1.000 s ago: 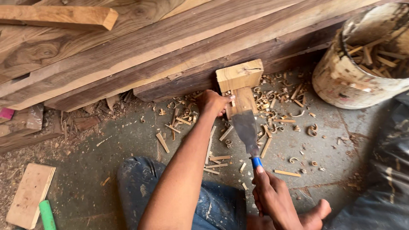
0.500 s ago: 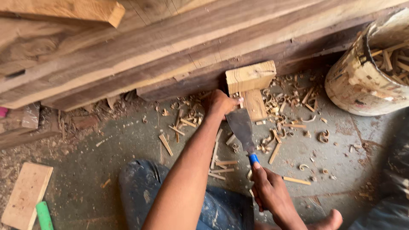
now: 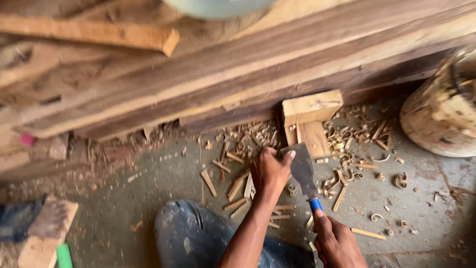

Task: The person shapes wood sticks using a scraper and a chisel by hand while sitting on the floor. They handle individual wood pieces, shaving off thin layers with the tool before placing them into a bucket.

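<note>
Blade [image 3: 301, 168] now off block's [image 3: 311, 106] edge

Right hand [image 3: 337, 243] grips blade [image 3: 302, 168]; left hand [image 3: 270, 171] steadies it.

Dull grey metal blade [image 3: 302, 168], blue plastic handle [image 3: 316, 204], rough pale wood block [image 3: 311, 106].

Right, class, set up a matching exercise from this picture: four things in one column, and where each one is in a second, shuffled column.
Things:
1. left hand
2. right hand
3. wood block
4. wood chips

Places:
A. scattered over the floor
B. against the stacked planks
C. on the flat blade
D. around the blue-collared handle

Pairs: 1-C, 2-D, 3-B, 4-A
</note>
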